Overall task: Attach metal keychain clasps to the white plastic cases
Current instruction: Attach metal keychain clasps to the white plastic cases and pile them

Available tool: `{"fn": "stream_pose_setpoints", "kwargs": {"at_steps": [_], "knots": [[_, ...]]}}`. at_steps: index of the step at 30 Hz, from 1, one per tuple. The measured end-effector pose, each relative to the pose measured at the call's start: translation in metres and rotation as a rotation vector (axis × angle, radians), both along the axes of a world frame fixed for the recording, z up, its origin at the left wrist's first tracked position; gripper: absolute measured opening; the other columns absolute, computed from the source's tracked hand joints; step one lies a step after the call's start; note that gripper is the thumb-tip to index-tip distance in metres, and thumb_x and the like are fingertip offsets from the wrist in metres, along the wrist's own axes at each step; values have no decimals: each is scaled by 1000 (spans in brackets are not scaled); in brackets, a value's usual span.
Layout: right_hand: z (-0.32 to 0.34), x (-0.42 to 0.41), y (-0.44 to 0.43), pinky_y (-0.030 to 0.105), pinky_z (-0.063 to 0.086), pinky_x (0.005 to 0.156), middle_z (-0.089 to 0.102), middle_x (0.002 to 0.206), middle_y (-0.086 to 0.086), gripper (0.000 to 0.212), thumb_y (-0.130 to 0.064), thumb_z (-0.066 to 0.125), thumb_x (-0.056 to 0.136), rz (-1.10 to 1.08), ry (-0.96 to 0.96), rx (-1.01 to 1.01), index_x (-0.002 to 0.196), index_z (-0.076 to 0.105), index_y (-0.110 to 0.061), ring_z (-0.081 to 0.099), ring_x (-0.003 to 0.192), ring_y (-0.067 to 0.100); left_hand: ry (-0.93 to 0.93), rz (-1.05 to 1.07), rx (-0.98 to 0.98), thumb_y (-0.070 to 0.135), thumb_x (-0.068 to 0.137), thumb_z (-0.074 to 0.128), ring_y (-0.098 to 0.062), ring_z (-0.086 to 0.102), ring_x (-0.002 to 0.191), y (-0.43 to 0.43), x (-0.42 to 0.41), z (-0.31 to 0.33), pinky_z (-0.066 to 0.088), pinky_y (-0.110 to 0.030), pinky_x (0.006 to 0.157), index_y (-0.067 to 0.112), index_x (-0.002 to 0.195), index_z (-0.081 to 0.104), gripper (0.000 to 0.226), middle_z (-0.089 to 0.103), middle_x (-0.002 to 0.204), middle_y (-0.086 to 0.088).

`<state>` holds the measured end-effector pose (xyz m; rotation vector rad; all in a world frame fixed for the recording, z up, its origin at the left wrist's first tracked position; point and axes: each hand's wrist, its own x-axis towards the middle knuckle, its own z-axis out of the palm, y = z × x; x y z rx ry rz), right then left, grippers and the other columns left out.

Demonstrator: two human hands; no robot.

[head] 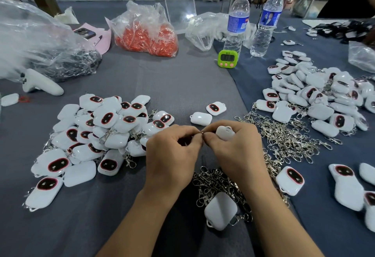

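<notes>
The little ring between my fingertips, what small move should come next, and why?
Likely ease the small coppery metal ring onto the white rounded plastic case held in the right hand. The left hand and the right both pinch the ring at their fingertips, right beside that case, so joining the two looks like the step at hand.

white case (224,133) aloft, tiny ring (202,133) beside it, clasps (284,137) heaped right

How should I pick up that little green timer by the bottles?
Pinch the green timer by its left and right edges, coming from the front: it stands propped up facing you, and a water bottle stands close behind it.
</notes>
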<state>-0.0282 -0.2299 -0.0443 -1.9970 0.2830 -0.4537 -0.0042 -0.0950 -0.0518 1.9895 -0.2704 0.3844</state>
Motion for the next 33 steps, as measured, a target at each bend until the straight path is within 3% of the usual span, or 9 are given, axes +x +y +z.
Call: {"fn": "stream_pose_setpoints", "kwargs": {"at_steps": [5, 8, 11, 15, 19, 22, 25, 29, 33], "knots": [[0, 2, 0, 26, 44, 51, 69, 60, 0, 11, -11, 77, 75, 107, 56, 270, 72, 79, -21, 53, 50, 10, 159, -90, -250, 10, 85, 74, 4, 60, 59, -3, 3, 3, 44, -9, 60, 26, 74, 79, 19, 71, 66, 14], [2, 2, -1, 27, 41, 49, 68, 62, 11, 6, -16, 74, 67, 89, 44, 328, 70, 78, -18, 51, 50, 15, 140, -111, -183, 12, 86, 76, 5, 63, 65, -2, 2, 3, 45, -7, 64, 28, 78, 79, 18, 72, 70, 18], [3, 2, -1, 30, 43, 51, 68, 60, 4, 7, -24, 72, 63, 30, 24, 259, 68, 77, -23, 53, 51, 14, 117, -81, -123, 15, 84, 79, 5, 67, 72, -2, 0, 2, 46, -7, 66, 26, 87, 81, 12, 73, 76, 23], [4, -2, 0, 28, 52, 55, 70, 62, -7, 5, -32, 72, 68, -21, -42, 4, 71, 76, -31, 64, 58, 10, 27, 1, -93, 16, 79, 85, 3, 67, 69, -3, -1, 1, 51, -13, 66, 28, 87, 81, 15, 73, 74, 21], [5, -4, 3, 26, 54, 57, 70, 63, -8, 2, -30, 74, 69, -31, -77, -89, 71, 75, -30, 65, 60, 9, -125, 50, -13, 20, 77, 80, 4, 57, 61, -2, -5, 4, 41, -7, 59, 28, 81, 80, 10, 70, 76, 19], [7, -3, 4, 34, 56, 57, 72, 64, -5, 4, -26, 74, 68, 20, -91, 61, 70, 77, -28, 66, 60, 16, -18, 19, -131, 17, 80, 79, 2, 56, 57, -1, -2, 3, 42, -9, 58, 31, 79, 79, 14, 70, 70, 21], [10, -4, 2, 31, 53, 56, 73, 66, -4, 7, -21, 76, 67, 60, -102, 171, 70, 78, -27, 63, 59, 11, 111, -73, -289, 10, 82, 80, 1, 66, 66, 0, 1, 4, 51, -15, 66, 32, 79, 80, 22, 74, 73, 16], [11, -5, -1, 35, 53, 56, 72, 64, -2, 6, -24, 73, 67, 33, -92, 117, 69, 77, -28, 65, 60, 20, 146, -151, -278, 19, 78, 78, -5, 68, 67, 0, 0, 6, 54, -19, 65, 29, 81, 81, 11, 75, 72, 13], [12, -7, -6, 34, 53, 56, 69, 61, -3, 9, -19, 72, 70, 27, -116, -48, 68, 74, -28, 64, 59, 17, 167, -209, -174, 12, 81, 81, -6, 73, 71, 4, 1, 7, 58, -22, 66, 26, 84, 82, 15, 76, 74, 14]]}}
